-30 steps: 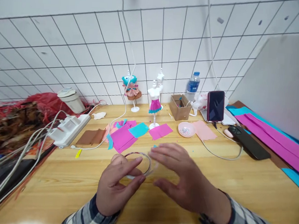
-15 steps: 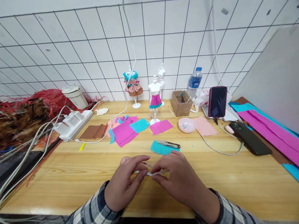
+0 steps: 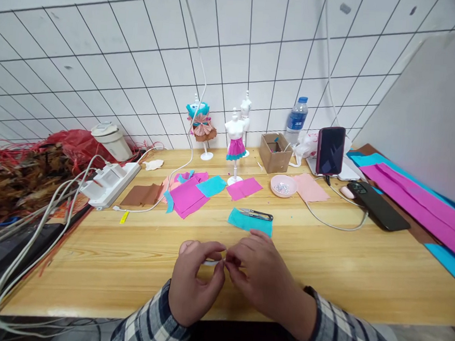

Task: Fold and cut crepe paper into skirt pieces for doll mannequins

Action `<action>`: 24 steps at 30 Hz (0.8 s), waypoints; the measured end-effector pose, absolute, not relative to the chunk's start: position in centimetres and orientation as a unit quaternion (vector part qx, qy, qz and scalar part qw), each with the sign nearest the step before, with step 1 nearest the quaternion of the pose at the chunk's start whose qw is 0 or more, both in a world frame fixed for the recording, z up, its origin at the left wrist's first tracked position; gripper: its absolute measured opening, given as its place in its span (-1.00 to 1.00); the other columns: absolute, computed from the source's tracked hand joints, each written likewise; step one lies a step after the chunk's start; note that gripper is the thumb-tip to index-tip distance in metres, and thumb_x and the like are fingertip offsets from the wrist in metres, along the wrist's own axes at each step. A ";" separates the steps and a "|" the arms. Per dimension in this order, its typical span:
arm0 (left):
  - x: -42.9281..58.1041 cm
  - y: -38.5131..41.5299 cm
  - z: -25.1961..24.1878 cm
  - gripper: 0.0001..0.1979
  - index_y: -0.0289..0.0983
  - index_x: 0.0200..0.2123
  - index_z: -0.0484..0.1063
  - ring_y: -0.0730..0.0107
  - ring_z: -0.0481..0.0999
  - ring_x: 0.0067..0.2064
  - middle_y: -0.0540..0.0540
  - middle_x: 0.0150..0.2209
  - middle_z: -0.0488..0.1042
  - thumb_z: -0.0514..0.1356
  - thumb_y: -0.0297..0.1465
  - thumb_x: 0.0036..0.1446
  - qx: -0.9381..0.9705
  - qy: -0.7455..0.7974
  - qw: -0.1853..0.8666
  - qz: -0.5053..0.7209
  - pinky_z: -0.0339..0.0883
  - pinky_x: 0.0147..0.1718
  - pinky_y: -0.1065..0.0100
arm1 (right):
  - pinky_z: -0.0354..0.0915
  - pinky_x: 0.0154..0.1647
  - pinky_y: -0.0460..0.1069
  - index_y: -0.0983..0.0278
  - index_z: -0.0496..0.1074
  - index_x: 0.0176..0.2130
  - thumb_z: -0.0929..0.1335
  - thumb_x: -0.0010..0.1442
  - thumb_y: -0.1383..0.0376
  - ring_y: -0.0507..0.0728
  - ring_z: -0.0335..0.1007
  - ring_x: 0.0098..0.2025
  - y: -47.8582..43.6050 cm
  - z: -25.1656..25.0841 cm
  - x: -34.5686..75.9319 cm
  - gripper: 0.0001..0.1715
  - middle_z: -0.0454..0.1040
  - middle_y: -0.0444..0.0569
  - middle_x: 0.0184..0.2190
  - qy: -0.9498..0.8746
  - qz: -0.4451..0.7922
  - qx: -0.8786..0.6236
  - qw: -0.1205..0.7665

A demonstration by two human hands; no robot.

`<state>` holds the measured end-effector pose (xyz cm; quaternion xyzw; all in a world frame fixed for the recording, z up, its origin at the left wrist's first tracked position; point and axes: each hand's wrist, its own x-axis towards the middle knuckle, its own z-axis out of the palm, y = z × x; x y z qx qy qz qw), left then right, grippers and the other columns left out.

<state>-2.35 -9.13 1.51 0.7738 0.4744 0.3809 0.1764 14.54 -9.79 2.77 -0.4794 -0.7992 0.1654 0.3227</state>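
Note:
Over the front of the table, my left hand (image 3: 195, 283) pinches a thin white strip (image 3: 210, 263) between thumb and forefinger. My right hand (image 3: 261, 277) meets it there, thumb and fingers closed together at the strip's other end. Most of the strip is hidden by my fingers, so its kind does not show. Just beyond the right hand lies a turquoise piece of crepe paper (image 3: 247, 222), with black-handled thread snips (image 3: 256, 214) on top. Farther back stands a small white dress form (image 3: 235, 128) in a magenta skirt with a turquoise hem.
Crepe paper pieces (image 3: 189, 196) lie left of centre. A pink dish (image 3: 283, 186) holds small shiny bits. A cardboard box (image 3: 275, 153), a bottle (image 3: 296, 118) and an upright phone (image 3: 330, 150) stand behind. A power strip (image 3: 112, 183) with cables sits at left; a dark phone (image 3: 376, 206) at right.
My hands have drawn closer together, and the fingertips now cover more of the white strip. The view has shifted slightly; the things on the table lie as before.

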 end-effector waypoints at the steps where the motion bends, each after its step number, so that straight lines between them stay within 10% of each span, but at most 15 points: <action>1: -2.2 -9.1 1.3 -0.80 -0.20 -0.17 0.36 0.31 0.51 -0.34 -0.04 -0.39 0.52 0.18 -0.45 0.09 0.740 0.489 0.204 0.414 0.32 -0.25 0.23 | 0.15 0.06 0.14 0.24 0.42 -0.34 0.29 0.20 0.37 0.10 0.36 -0.29 -10.2 2.5 14.2 -0.89 0.48 -0.10 -0.43 -0.811 0.121 -0.463 0.336; 8: -7.6 -5.8 1.4 -0.63 -0.20 0.01 0.28 0.30 0.55 -0.25 -0.04 -0.33 0.54 0.22 -0.33 0.12 0.639 0.527 0.177 0.531 0.36 -0.17 0.27 | 0.34 -0.29 -0.03 0.21 0.49 -0.29 0.30 0.24 0.29 0.05 0.39 -0.36 -10.4 1.8 16.0 -0.85 0.51 -0.09 -0.41 -0.707 0.299 -0.476 0.429; 14: -14.9 -1.2 0.6 -0.60 -0.11 0.02 0.41 0.02 0.49 -0.13 -0.13 -0.20 0.56 0.18 -0.18 0.10 0.831 0.531 -0.011 0.164 0.25 -0.12 0.03 | 0.38 -0.43 -0.07 0.25 0.46 -0.27 0.37 0.09 0.21 0.00 0.36 -0.46 -7.3 3.3 21.0 -0.81 0.45 -0.15 -0.45 -0.523 0.539 -0.527 0.397; 18: -13.5 0.0 2.2 -0.59 -0.17 -0.07 0.50 0.02 0.46 -0.13 -0.22 -0.14 0.49 0.16 -0.08 0.10 0.836 0.522 -0.074 0.153 0.29 -0.17 0.08 | 0.36 -0.51 -0.08 0.21 0.25 -0.23 0.39 0.02 0.26 0.01 0.36 -0.47 -4.7 3.8 20.9 -0.70 0.45 -0.20 -0.50 -0.531 0.589 -0.502 0.345; 24: -4.7 3.6 2.3 -0.75 -0.18 -0.21 0.57 0.27 0.46 -0.13 -0.13 -0.21 0.54 0.09 -0.31 0.24 0.895 0.373 0.091 0.229 0.27 -0.09 0.23 | 0.27 -0.66 -0.16 0.20 0.07 -0.37 0.34 0.02 0.35 -0.04 0.27 -0.57 0.4 2.4 18.1 -0.71 0.41 -0.23 -0.51 -0.568 0.590 -0.496 0.289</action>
